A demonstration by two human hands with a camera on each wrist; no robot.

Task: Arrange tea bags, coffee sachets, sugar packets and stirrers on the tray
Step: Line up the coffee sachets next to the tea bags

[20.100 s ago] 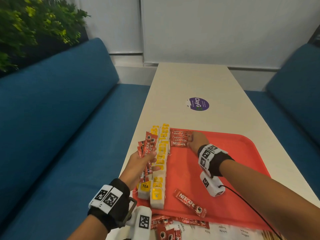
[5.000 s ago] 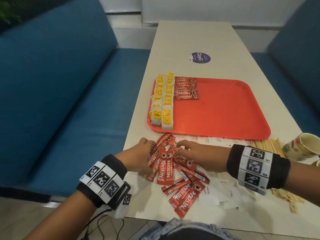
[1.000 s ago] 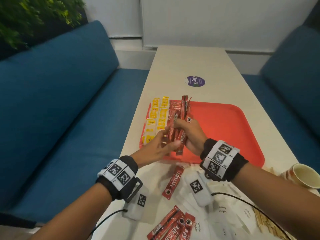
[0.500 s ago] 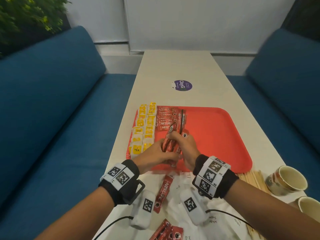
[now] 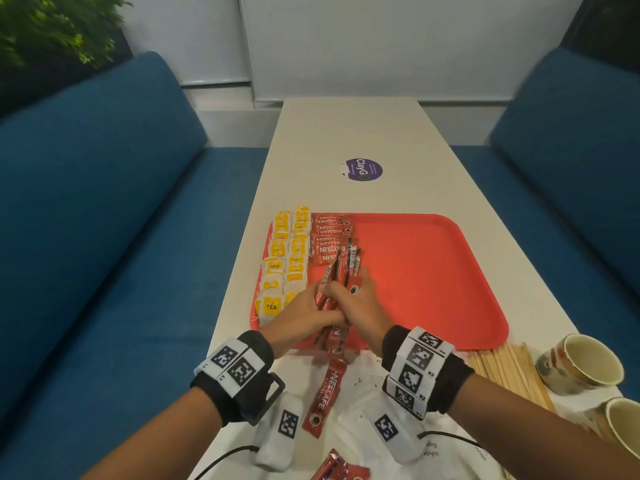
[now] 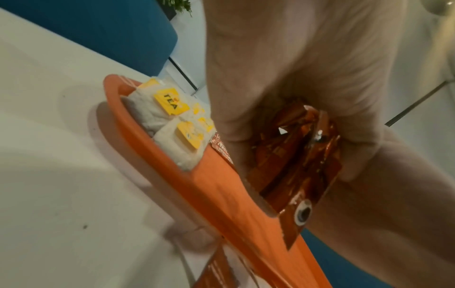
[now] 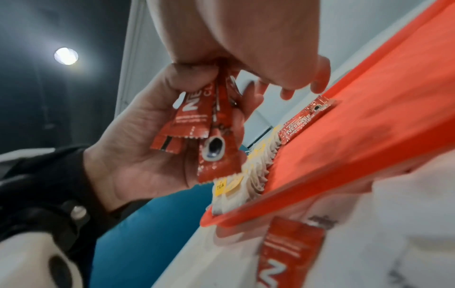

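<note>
Both hands, left (image 5: pixel 304 315) and right (image 5: pixel 358 303), clamp together round a bundle of coffee sachets (image 5: pixel 341 271), its long axis pointing away over the tray (image 5: pixel 433 271).

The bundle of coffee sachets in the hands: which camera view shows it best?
The head view: the bundle of coffee sachets shows at full length above the tray, held by the left hand and right hand. The right wrist view shows only its lower ends, the left wrist view a crumpled, blurred part.
</note>
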